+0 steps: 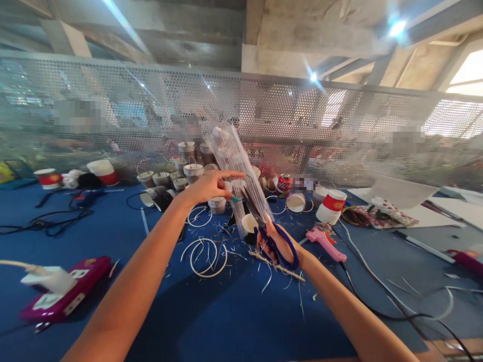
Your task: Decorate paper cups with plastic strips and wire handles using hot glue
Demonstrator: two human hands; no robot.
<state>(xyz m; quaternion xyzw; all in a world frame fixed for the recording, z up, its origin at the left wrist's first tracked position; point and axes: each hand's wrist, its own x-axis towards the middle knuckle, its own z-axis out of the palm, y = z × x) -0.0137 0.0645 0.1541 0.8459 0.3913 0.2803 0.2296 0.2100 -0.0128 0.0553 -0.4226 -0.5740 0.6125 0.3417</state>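
Note:
My left hand (209, 187) pinches the side of a long clear plastic sleeve (236, 161) that holds a stack of paper cups, keeping it tilted above the blue table (226, 311). My right hand (275, 246) grips blue-handled scissors (277, 241), its fingers through the loops. The blades point up against the lower part of the sleeve. Whether the blades are cutting into the plastic I cannot tell.
Small paper cups with wire handles (177, 176) crowd the table's back. White paper rings and trimmings (206, 254) lie below my hands. A pink glue gun (324, 240), a red soda can (284, 184), red-and-white cups (332, 203), a magenta power strip (64, 294) and black cables (49, 221) surround them.

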